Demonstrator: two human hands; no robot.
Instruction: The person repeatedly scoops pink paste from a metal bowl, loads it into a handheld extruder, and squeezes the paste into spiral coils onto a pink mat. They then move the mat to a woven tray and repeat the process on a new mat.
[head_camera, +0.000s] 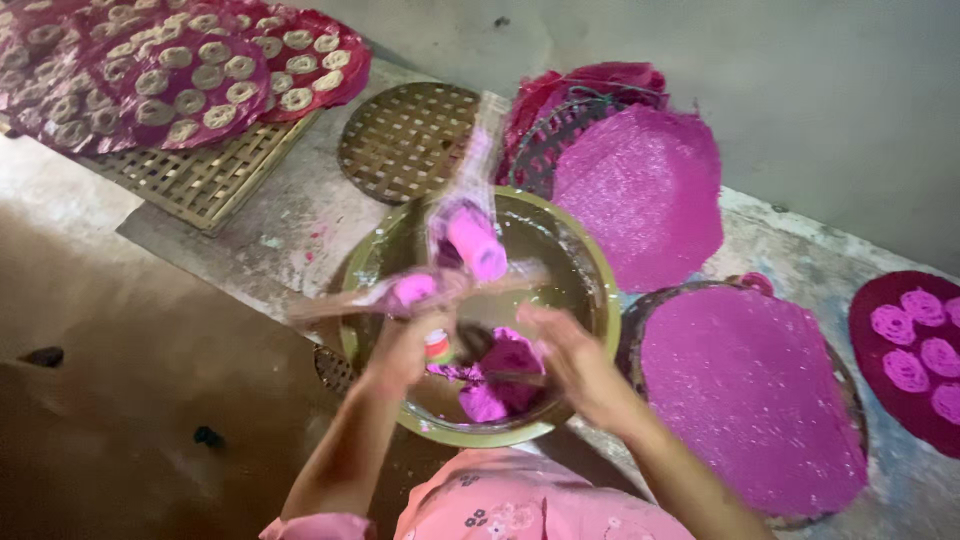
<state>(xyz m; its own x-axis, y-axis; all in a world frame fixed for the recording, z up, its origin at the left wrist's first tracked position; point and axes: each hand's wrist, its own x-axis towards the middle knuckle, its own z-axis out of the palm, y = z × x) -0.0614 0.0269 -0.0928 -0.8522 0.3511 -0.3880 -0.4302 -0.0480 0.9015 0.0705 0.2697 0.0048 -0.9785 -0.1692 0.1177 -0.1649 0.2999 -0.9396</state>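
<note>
A round metal bowl (603, 280) sits on the ground in front of me with a lump of bright pink dough (500, 388) in its near side. My left hand (405, 352) is closed around a small dark cylinder tool (458, 343) with a coloured band, held over the bowl. My right hand (575, 362) reaches in from the right, fingers stretched toward the tool and just above the dough; blur hides its grip. A clear plastic piece smeared with pink dough (473, 240) is motion-blurred above the bowl.
Two round trays covered in pink mesh (650, 190) (745, 390) lie right of the bowl. Pink dough spirals sit on a dark red mat (905, 345) at far right. Pale spirals on red sheets (190, 75) rest on woven bamboo trays (405, 135) at the back. A grey wall rises behind.
</note>
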